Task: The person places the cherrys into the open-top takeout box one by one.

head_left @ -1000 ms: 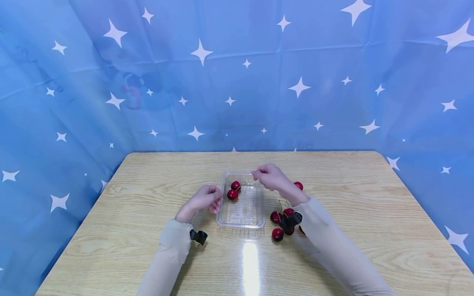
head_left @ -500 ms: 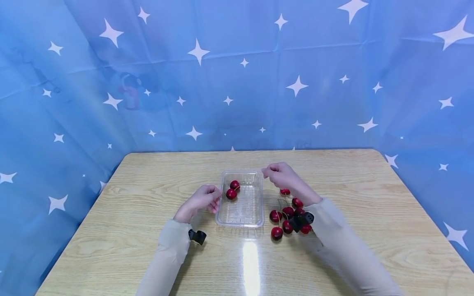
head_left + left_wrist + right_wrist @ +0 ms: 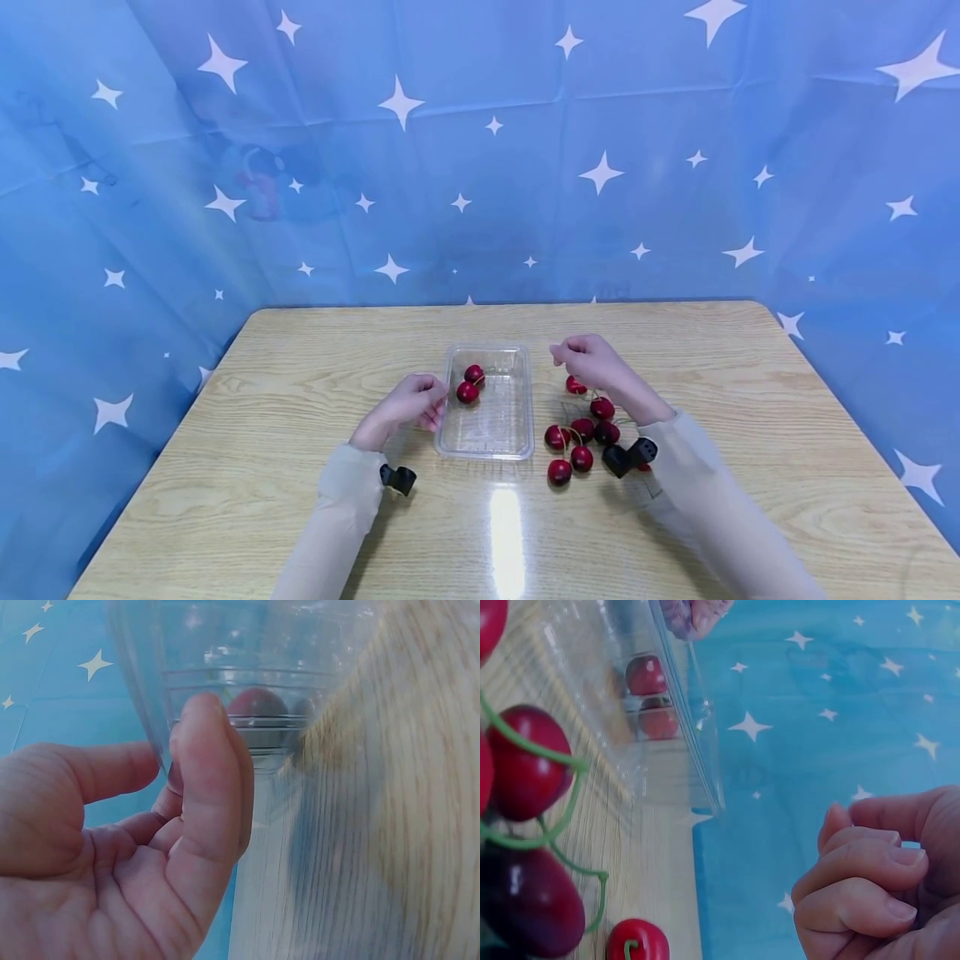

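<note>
A clear plastic box (image 3: 491, 429) sits on the table with two dark red cherries (image 3: 468, 392) at its left side. My left hand (image 3: 412, 402) pinches the box's left rim between thumb and fingers, as the left wrist view shows close up. To the right of the box my right hand (image 3: 596, 364) hovers above the table, fingers curled, with nothing visible in its grasp. Below it lies a loose group of cherries (image 3: 582, 458) with green stems, and one cherry (image 3: 575, 384) is nearest to that hand. Part of the group is hidden by the right wrist's camera.
The wooden table (image 3: 262, 417) reaches back to a blue cloth (image 3: 450, 167) with white stars. Black wrist cameras (image 3: 397, 479) sit on both sleeves. A bright glare streak (image 3: 507, 542) crosses the table's front.
My right hand has moved right, from over the box's far right corner to above the loose cherries, uncovering more of them. My left hand keeps its hold on the box.
</note>
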Available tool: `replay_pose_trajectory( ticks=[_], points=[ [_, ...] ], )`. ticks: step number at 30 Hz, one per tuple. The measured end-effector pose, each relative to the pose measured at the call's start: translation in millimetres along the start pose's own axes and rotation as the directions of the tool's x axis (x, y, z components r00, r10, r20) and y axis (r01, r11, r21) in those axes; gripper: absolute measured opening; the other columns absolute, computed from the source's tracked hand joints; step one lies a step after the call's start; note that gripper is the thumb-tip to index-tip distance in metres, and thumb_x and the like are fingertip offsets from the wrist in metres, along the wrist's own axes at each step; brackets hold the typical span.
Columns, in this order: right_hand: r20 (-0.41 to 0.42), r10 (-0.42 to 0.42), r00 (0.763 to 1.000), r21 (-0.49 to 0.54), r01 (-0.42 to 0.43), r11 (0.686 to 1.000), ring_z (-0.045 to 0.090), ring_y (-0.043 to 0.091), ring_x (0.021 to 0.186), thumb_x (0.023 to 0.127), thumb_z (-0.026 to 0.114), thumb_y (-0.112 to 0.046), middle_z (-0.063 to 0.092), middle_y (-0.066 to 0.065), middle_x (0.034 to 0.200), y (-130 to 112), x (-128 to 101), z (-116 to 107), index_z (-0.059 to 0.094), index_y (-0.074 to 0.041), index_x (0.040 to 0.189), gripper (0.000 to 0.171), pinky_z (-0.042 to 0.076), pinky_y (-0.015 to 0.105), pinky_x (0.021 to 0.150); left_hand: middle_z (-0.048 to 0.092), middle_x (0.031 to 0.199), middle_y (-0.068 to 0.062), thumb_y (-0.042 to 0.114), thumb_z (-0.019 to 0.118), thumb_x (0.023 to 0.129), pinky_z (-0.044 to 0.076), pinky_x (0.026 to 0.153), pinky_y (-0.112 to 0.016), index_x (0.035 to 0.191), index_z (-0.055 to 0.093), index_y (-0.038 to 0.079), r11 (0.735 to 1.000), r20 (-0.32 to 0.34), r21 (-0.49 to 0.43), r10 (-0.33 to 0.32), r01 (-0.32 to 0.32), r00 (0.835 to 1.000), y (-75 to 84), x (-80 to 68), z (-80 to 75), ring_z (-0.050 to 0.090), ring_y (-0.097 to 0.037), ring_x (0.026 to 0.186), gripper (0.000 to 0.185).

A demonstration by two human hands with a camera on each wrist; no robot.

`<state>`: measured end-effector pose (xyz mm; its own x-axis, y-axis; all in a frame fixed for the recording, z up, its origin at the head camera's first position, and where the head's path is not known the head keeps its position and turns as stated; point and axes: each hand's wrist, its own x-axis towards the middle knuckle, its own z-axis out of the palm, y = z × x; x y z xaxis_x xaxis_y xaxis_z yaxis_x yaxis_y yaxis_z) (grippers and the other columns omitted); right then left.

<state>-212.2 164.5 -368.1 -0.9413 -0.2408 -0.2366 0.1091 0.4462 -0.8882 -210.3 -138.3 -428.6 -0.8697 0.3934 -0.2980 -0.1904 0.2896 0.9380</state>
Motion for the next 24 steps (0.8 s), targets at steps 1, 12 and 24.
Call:
replay_pose_trajectory(
  ticks=[1, 12, 24],
  points=[
    [-0.003, 0.0, 1.0, -0.006, 0.0, 1.0, 0.026, 0.011, 0.043, 0.1, 0.044, -0.028, 0.031, -0.004, 0.051, 1.3, -0.8, -1.5, 0.057, -0.001, 0.093, 0.031, 0.032, 0.032, 0.048, 0.052, 0.067, -0.006, 0.013, 0.045, 0.099, 0.049, 0.049, -0.022, 0.085, 0.049, -0.003, 1.0, 0.001, -0.001, -0.001, 0.001, 1.0, 0.1, -0.1, 0.0, 0.053, -0.013, 0.052, 0.022],
    [-0.002, 0.008, 1.0, 0.009, -0.008, 1.0, 0.024, 0.01, 0.042, 0.099, 0.046, -0.029, 0.03, -0.004, 0.049, 19.6, -9.8, -14.3, 0.052, -0.005, 0.079, 0.032, 0.026, 0.028, 0.044, 0.052, 0.066, -0.006, 0.012, 0.044, 0.099, 0.049, 0.048, -0.022, 0.083, 0.049, -0.002, 1.0, 0.004, 0.001, 0.016, -0.016, 1.0, 0.0, -0.1, 0.6, 0.053, -0.013, 0.051, 0.022],
    [-0.024, 0.015, 1.0, -0.016, -0.015, 1.0, 0.026, 0.01, 0.043, 0.096, 0.052, -0.023, 0.033, -0.005, 0.052, 41.9, -16.8, -21.2, 0.046, -0.004, 0.071, 0.033, 0.028, 0.03, 0.045, 0.052, 0.065, -0.005, 0.012, 0.043, 0.1, 0.049, 0.048, -0.022, 0.081, 0.049, 0.0, 1.0, 0.011, 0.008, 0.03, -0.03, 0.999, 1.9, -1.7, 0.5, 0.053, -0.012, 0.05, 0.024]
  ],
)
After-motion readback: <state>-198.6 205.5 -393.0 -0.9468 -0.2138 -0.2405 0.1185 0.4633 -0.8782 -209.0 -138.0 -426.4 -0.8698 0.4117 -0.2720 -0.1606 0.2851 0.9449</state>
